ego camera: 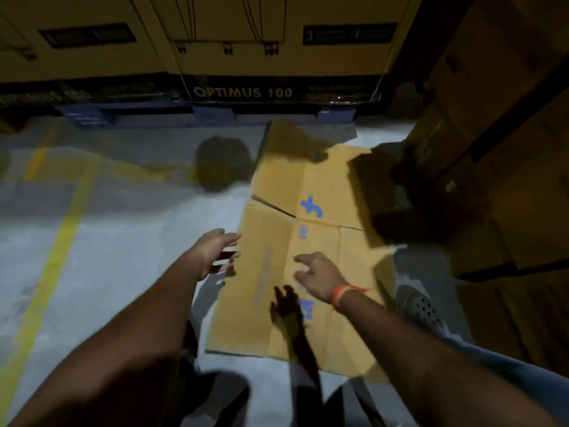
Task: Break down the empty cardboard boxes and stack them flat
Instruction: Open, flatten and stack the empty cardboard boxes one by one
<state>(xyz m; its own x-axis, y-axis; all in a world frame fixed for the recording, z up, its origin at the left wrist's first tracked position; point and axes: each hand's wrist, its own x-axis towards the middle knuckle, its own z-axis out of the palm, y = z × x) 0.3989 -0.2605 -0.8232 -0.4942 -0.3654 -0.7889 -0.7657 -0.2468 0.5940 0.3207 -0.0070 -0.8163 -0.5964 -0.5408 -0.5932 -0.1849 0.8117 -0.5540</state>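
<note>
Head view looks down on my left hand point(215, 251), fingers straight and spread, reaching just beside the left edge of the flattened cardboard box point(295, 260) and gripping nothing. My right hand point(317, 275) hovers above the middle of that cardboard, fingers loosely curled and apart, empty, with an orange wristband point(340, 295) around the wrist; its shadow falls on the panel below. The cardboard lies opened out on the grey concrete floor point(129, 241), blue printed marks along its centre fold, its far flaps reaching toward the wall of big cartons point(243, 57), one marked OPTIMUS 100. A yellow floor line point(58, 251) runs down the left. At right, a grey perforated shoe point(421, 306) rests beside the cardboard's edge, and more stacked cartons point(505, 149) stand in shade.
</note>
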